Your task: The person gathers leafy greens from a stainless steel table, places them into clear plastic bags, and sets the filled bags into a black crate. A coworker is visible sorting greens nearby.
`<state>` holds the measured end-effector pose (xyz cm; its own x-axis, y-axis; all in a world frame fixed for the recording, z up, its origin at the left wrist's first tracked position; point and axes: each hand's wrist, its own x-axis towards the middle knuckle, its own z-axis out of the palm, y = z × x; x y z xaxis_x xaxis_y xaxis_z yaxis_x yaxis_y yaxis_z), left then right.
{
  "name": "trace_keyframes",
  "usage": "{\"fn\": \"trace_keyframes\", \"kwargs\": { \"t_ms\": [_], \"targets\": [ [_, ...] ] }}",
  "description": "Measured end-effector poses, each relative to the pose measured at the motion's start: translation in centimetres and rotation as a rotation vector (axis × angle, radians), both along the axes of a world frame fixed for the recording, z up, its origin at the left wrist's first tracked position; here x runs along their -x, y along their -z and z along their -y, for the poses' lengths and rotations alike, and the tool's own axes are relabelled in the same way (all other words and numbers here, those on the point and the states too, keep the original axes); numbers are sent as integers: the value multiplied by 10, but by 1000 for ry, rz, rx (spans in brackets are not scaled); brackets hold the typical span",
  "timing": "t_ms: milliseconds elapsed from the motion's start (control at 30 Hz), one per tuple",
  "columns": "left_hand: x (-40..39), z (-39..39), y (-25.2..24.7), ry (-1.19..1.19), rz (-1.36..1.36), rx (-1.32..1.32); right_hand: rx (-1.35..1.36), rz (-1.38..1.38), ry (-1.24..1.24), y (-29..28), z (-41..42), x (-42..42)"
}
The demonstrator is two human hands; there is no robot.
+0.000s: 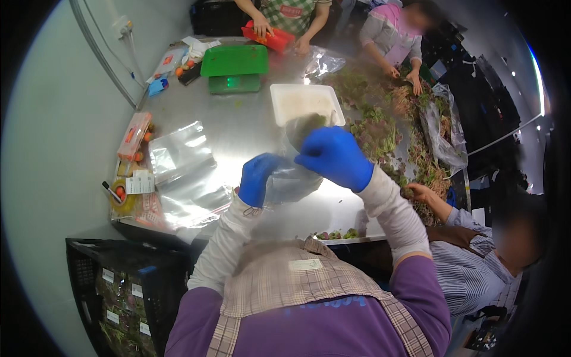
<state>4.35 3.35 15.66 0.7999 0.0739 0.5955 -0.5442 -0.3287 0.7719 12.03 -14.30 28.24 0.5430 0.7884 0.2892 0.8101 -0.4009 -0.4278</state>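
Before my chest, a clear plastic bag point(295, 184) hangs between my gloved hands, blurred by motion. My left hand point(258, 177), in a blue glove, holds its left side with curled fingers. My right hand point(335, 156), gloved in blue too, pinches the bag's upper right part. Something dark green point(308, 127) shows through the plastic near my right fingers; its outline is too blurred to tell more. Just beyond the hands lies a white plastic tray point(308, 100), partly covered by the bag.
Flat clear bags point(183, 151) lie left on the metal table point(241, 120). A green weighing scale point(234, 62) stands behind. Loose red-green leafy vegetables point(379, 129) cover the right side, where two people work. Another person holds a red scoop-like container point(272, 40). A black crate point(125, 285) holds packed greens.
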Motion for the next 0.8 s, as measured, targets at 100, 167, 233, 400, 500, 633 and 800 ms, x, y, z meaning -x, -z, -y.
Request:
{"fn": "trace_keyframes", "kwargs": {
  "t_ms": [100, 167, 233, 400, 500, 633, 800],
  "targets": [
    [0, 1, -13, 160, -387, 593, 39, -9, -22, 16, 1, -7],
    [-1, 3, -24, 171, -609, 578, 60, -9, -88, -6, -6, 2],
    [4, 1, -22, 199, -567, 569, -28, -84, -1, -12, -4, 3],
    [7, -11, -31, 145, -560, 469, -9, -208, -90, -47, -13, 4],
    [7, -11, -30, 173, -464, 444, -32, -370, -48, -51, -7, -7],
    [7, -17, -32, 101, -570, 310, -445, -570, -29, -105, 1, 2],
    [5, -29, -25, 91, -566, 422, -539, -255, -247, -111, 36, -50]
  ]
}}
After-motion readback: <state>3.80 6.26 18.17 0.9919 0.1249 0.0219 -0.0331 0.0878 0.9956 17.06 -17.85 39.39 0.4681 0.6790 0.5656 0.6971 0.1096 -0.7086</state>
